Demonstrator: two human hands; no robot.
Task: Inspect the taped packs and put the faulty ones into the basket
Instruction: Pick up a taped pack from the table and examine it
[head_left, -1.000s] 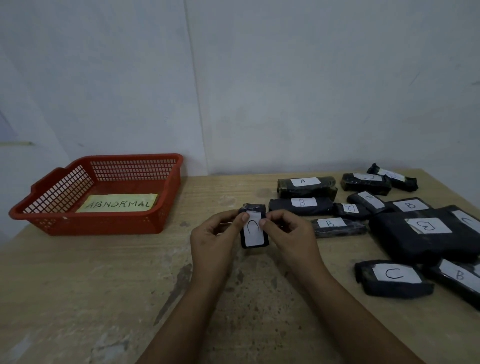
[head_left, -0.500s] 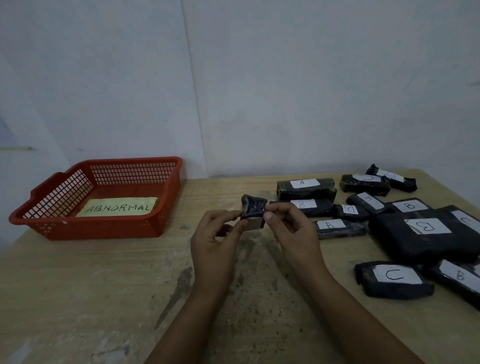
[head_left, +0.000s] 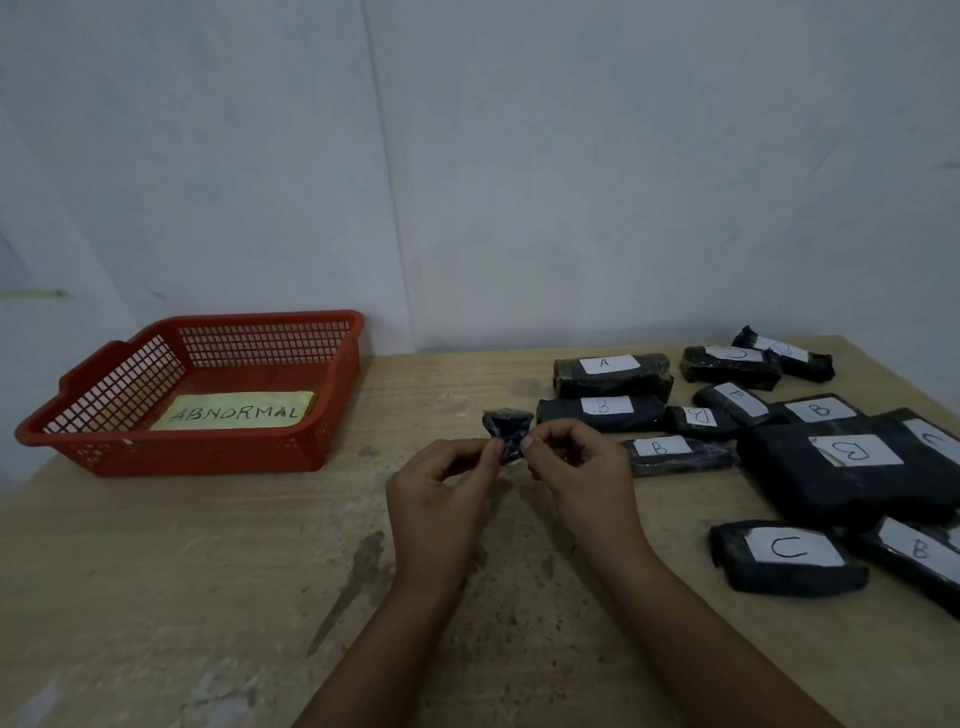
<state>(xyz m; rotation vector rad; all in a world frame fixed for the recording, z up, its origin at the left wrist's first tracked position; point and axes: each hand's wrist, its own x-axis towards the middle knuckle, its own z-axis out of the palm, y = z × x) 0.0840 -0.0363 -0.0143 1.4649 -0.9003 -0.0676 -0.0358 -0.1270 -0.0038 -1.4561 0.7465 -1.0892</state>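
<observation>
Pale plastered walls are seen behind a worn wooden desk (head_left: 208, 571). At its left rear a red mesh basket (head_left: 218, 447) is set, with a yellow card reading ABNORMAL (head_left: 234, 412) lying on its floor and no pack visible inside. One small black taped pack (head_left: 509, 434) is held just above the desk, ahead of the person and well apart from the basket. It is pinched at its lower end between thumb and fingertips of the left hand (head_left: 441, 499) and of the right hand (head_left: 576, 478), so each grip is pressed together on it; its label is not shown. The pack is judged light and somewhat soft, its wrapping creased and glossy, hence possibly slippery. A hold across the narrow sides, clear of loose tape ends, is advised. Other labelled packs (head_left: 602, 405) lie grouped at the right of the desk, among them a large flat pack (head_left: 852, 467).
</observation>
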